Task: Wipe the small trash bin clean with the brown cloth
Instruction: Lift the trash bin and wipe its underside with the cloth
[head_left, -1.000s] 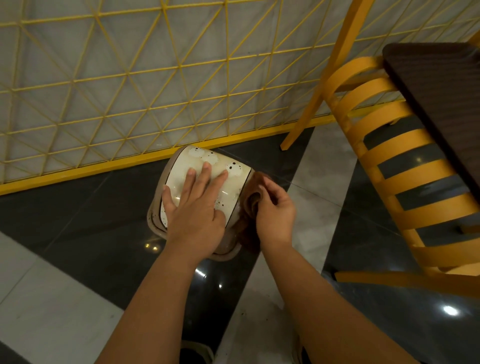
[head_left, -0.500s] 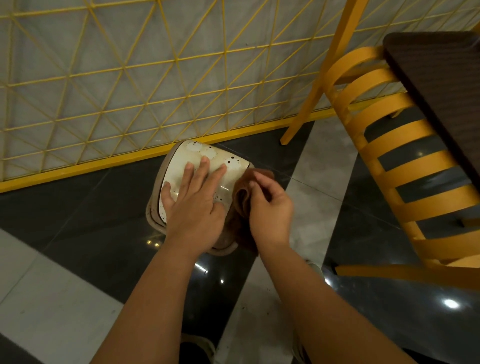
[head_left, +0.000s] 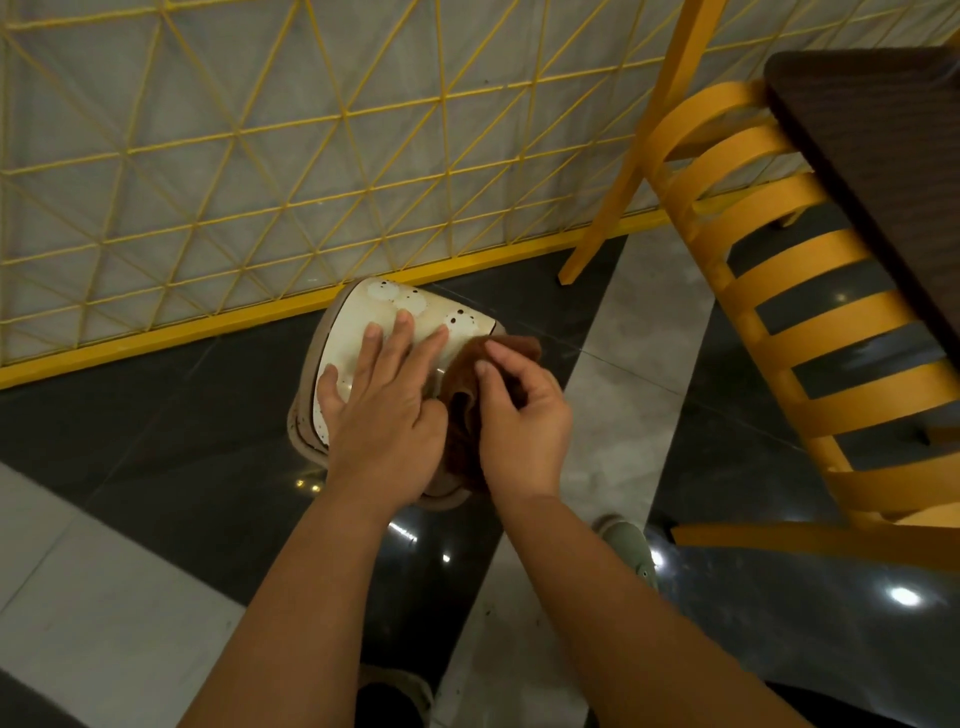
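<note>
A small cream trash bin (head_left: 397, 306) with white spots and a beige rim stands on the dark floor by the yellow fence. My left hand (head_left: 384, 405) lies flat on its lid with the fingers straight, holding it steady. My right hand (head_left: 519, 421) grips the brown cloth (head_left: 462, 410) and presses it against the bin's right side, near the top edge. The cloth hangs bunched between my two hands. My hands hide much of the lid and the bin's near side.
A yellow wire fence (head_left: 260, 171) with a yellow base bar runs right behind the bin. A yellow slatted chair (head_left: 769, 291) and a dark table (head_left: 883, 156) stand to the right. My shoe (head_left: 628, 540) is on the glossy tiled floor.
My right hand has slid the cloth up the bin's right side toward the top edge. My left hand stays flat on the lid.
</note>
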